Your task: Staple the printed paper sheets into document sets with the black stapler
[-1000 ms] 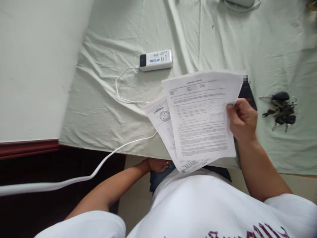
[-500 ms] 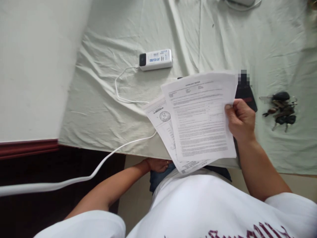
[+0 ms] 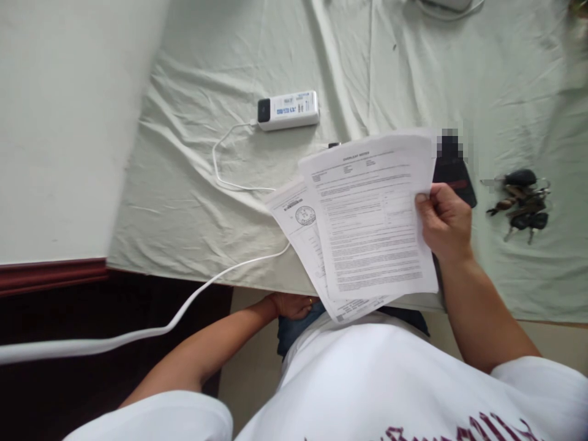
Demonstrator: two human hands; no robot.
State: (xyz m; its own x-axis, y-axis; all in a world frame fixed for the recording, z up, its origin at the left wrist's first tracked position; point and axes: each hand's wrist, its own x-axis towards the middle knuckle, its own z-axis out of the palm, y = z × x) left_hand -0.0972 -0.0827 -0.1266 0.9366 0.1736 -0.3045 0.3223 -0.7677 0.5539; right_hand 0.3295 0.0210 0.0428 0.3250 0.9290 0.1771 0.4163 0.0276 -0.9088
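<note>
My right hand (image 3: 444, 222) grips the right edge of a printed sheet of paper (image 3: 370, 226), thumb on top and fingers behind. The sheet is tilted above the table's near edge and covered in fine print. A stamped sheet (image 3: 305, 214) with a round ink mark fans out beneath it to the left; the upper sheet hides much of it, and I cannot tell whether my hand holds it too. My left hand (image 3: 295, 304) lies on my jeans below the table edge, fingers resting flat and holding nothing, with a ring on one finger.
A white power bank (image 3: 289, 111) lies on the pale green tablecloth (image 3: 193, 110). Its white cable (image 3: 215, 153) passes under the papers. A thicker-looking white cable (image 3: 184, 315) hangs off the left. Keys (image 3: 523, 199) and a dark flat object (image 3: 457, 184) are right of the papers.
The upper sheet and my right hand have shifted very slightly left. My left hand has stayed in place.
</note>
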